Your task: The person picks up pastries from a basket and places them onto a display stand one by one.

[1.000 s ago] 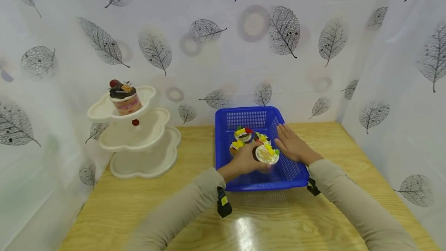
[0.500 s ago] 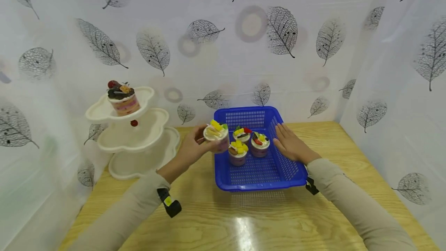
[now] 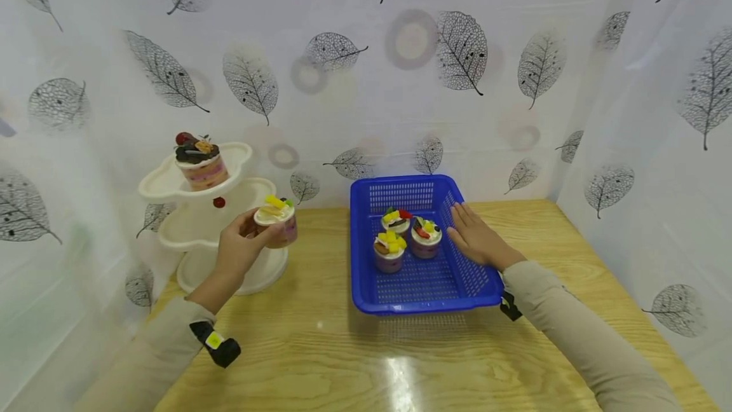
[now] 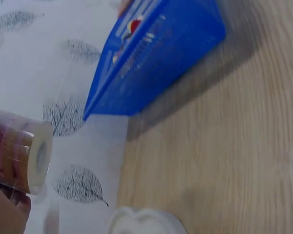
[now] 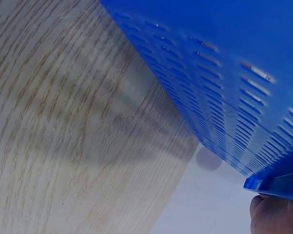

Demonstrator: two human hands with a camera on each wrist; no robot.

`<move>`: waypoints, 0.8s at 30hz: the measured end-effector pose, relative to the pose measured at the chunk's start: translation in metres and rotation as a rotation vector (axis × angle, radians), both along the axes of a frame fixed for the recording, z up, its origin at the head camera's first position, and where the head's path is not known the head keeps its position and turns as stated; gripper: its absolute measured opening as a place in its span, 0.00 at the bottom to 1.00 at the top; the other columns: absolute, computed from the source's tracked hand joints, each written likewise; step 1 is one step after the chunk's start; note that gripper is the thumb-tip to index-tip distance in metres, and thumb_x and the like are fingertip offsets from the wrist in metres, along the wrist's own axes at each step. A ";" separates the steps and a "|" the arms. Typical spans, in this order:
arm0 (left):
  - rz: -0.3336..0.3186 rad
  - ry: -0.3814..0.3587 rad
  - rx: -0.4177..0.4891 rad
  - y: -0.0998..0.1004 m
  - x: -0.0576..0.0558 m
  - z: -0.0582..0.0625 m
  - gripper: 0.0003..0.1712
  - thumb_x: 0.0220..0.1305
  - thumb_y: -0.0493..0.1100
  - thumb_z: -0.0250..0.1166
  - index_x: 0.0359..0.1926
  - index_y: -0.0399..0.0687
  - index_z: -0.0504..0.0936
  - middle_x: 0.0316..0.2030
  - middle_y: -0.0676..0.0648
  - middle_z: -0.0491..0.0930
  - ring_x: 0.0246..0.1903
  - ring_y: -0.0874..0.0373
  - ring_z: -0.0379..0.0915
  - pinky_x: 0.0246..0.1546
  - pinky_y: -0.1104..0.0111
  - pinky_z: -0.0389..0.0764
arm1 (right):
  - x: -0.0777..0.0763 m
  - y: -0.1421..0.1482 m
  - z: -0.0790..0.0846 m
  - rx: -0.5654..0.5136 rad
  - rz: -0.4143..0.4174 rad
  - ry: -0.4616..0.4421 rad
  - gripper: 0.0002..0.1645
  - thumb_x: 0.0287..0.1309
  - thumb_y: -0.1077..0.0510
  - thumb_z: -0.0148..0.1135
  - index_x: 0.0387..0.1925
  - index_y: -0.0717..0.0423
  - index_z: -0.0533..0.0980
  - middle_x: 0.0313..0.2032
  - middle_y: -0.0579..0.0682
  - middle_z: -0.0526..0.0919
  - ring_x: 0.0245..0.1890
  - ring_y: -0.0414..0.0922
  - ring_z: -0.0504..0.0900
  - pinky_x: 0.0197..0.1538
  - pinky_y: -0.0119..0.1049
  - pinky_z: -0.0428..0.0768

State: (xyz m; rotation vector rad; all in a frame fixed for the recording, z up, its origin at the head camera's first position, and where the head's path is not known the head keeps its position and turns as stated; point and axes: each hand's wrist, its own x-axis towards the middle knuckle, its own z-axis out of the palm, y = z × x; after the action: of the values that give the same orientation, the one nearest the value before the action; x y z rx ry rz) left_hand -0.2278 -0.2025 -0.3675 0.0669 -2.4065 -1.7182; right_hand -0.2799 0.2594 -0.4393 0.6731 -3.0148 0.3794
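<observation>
In the head view my left hand (image 3: 236,252) grips a fruit-topped dessert cup (image 3: 277,226), upright with cream and yellow fruit pieces on top. The cup is in the air in front of the lower tiers of a white cake stand (image 3: 191,224). In the left wrist view, the cup's clear side and pale base (image 4: 27,151) show at the left edge. My right hand (image 3: 483,241) rests with straight fingers on the right rim of a blue plastic basket (image 3: 423,306). Three dessert cups, one with yellow cubes (image 3: 389,259), stand inside the basket.
Another dessert cup (image 3: 204,173), with a dark topping and a red fruit, stands on the top tier of the stand. A small red fruit (image 3: 218,202) shows just below that tier. A leaf-patterned curtain (image 3: 343,100) closes off the back of the wooden table (image 3: 337,355).
My left hand has lifted the dessert cup out of the basket and carried it left to the stand. My right hand has stayed at the basket's rim.
</observation>
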 end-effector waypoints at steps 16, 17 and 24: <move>0.171 0.007 0.027 -0.041 -0.003 0.000 0.36 0.58 0.49 0.69 0.63 0.36 0.71 0.34 0.69 0.73 0.37 0.75 0.71 0.37 0.87 0.74 | 0.000 0.000 -0.001 -0.024 0.001 0.016 0.37 0.75 0.50 0.34 0.69 0.78 0.47 0.70 0.73 0.46 0.71 0.67 0.42 0.72 0.57 0.45; 0.181 0.000 0.026 -0.042 -0.003 0.001 0.36 0.58 0.49 0.69 0.64 0.36 0.71 0.34 0.68 0.73 0.37 0.75 0.71 0.37 0.87 0.73 | 0.000 0.000 0.000 -0.025 0.003 0.018 0.37 0.74 0.51 0.35 0.68 0.78 0.47 0.70 0.73 0.46 0.71 0.67 0.42 0.72 0.57 0.45; 0.266 -0.048 0.031 -0.053 -0.005 0.000 0.39 0.57 0.51 0.70 0.66 0.40 0.69 0.41 0.59 0.74 0.41 0.71 0.70 0.36 0.87 0.73 | -0.001 0.001 -0.001 -0.010 -0.005 0.002 0.37 0.74 0.51 0.34 0.69 0.77 0.46 0.71 0.72 0.45 0.72 0.66 0.42 0.72 0.56 0.44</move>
State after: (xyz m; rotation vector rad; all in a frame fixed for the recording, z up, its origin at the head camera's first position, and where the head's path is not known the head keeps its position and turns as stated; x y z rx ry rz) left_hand -0.2329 -0.2557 -0.3673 0.4166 -2.2810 -1.6483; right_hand -0.2809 0.2601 -0.4398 0.6651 -3.0102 0.3928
